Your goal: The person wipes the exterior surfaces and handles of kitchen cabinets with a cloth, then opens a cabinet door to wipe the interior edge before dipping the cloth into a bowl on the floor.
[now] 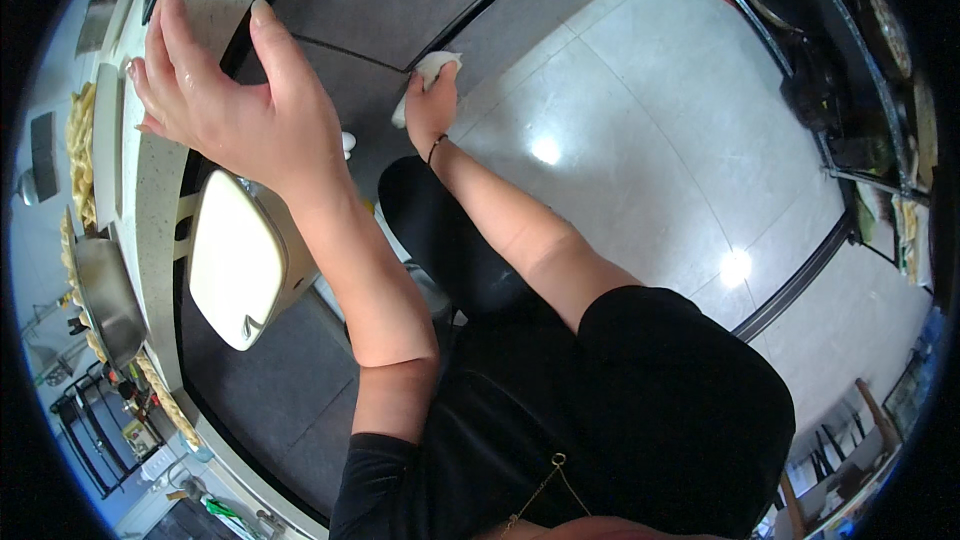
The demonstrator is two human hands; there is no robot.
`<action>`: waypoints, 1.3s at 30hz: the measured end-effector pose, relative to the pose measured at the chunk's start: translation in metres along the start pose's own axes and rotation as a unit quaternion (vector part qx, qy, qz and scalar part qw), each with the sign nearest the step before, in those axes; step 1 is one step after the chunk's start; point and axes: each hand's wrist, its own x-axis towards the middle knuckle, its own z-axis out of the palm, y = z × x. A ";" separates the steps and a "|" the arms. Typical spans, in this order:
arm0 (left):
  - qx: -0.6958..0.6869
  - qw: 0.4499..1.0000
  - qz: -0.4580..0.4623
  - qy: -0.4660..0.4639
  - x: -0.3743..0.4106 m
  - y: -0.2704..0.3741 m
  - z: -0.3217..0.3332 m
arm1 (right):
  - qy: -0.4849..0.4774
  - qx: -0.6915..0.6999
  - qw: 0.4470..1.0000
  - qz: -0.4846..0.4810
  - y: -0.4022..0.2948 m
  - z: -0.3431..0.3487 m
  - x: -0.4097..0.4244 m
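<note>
My left hand [225, 90] is spread, palm down, at the edge of the pale stone counter [157, 195]. It holds nothing, and I cannot tell whether its fingertips rest on the counter. Lower down, my right hand [433, 103], with a thin dark band at the wrist, grips a white cloth [439, 64]. The cloth lies at the lower edge of the dark grey cabinet front [345, 7], by a seam between panels. Under my left forearm, a cream lidded bin [236, 255] hangs at the cabinet.
A steel bowl [109, 300] and braided dough [81, 150] are on the counter at left. Pale floor tiles [622, 127] stretch to the right. A black rack [832, 90] with cookware stands at far right. A dark floor track [795, 281] crosses the tiles.
</note>
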 end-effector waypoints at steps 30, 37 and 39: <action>0.016 1.000 0.002 0.008 -0.008 -0.010 0.011 | -0.027 0.132 0.986 0.097 0.027 0.008 0.028; 0.049 0.999 -0.001 0.006 -0.016 -0.019 0.017 | -0.009 -0.008 1.000 -0.005 0.034 -0.046 0.039; 0.085 0.996 -0.007 0.019 -0.020 -0.022 0.008 | -0.046 -0.045 0.997 -0.032 0.001 -0.057 0.012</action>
